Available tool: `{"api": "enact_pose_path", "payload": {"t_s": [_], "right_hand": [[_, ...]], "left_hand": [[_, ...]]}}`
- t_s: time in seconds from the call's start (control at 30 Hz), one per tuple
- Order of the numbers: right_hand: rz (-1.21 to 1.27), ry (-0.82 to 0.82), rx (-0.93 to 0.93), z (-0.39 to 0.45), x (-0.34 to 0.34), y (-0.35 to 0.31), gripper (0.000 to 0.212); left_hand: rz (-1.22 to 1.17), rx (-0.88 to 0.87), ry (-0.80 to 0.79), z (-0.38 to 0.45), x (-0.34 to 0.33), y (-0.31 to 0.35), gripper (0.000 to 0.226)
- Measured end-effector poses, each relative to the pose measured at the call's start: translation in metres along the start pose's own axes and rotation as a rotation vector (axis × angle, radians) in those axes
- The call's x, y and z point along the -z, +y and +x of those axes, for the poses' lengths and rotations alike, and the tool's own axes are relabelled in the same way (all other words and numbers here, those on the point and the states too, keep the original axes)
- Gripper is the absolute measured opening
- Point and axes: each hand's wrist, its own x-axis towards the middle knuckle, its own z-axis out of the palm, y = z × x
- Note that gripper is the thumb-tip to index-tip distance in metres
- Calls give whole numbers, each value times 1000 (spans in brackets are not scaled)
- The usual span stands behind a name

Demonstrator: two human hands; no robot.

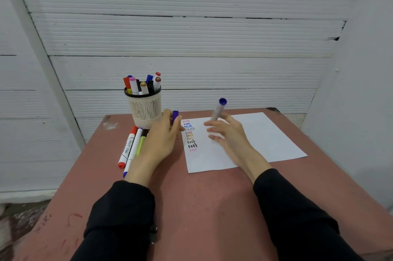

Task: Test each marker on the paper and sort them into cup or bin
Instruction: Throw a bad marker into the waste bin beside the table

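Uncapped purple marker (218, 109) in the right hand (228, 131), its cap (175, 116) in the left hand (162, 135), both above the sheet of paper (255, 139).

The right hand's fingers (214, 131) curl around the lower part of the marker's pale barrel, which tilts upward with its purple end on top; the hand is blurred, and the tip is hidden behind it. The left hand's fingers pinch the purple cap just beside the paper's left edge. A column of the word "test" (190, 135) in several colours runs down that side of the sheet. Left of the left hand, loose markers (130, 148) lie side by side on the reddish worktop (202, 197), in front of a white mesh cup (145, 107) holding more markers upright.
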Motion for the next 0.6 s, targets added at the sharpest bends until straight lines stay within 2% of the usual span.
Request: {"api": "enact_pose_path", "payload": {"t_s": [0.07, 0.13, 0.27, 0.37, 0.47, 0.57, 0.6], "right_hand": [[-253, 39, 24, 0, -8, 10, 27], [-324, 54, 51, 2, -11, 14, 24], [-276, 118, 65, 10, 2, 10, 14], [-223, 116, 40, 14, 11, 6, 11], [-267, 113, 64, 16, 18, 5, 16], [-260, 98, 94, 15, 19, 8, 9], [-273, 91, 106, 15, 18, 10, 13]], "left_hand": [[127, -25, -69, -2, 0, -3, 23], [245, -39, -119, -3, -1, -4, 23], [395, -67, -158, -1, -6, -10, 25], [407, -74, -197, -1, -10, -12, 33], [398, -100, -192, -3, -13, -10, 37], [374, -115, -202, -3, -16, -11, 39], [373, -114, -204, -3, -16, -12, 38]]}}
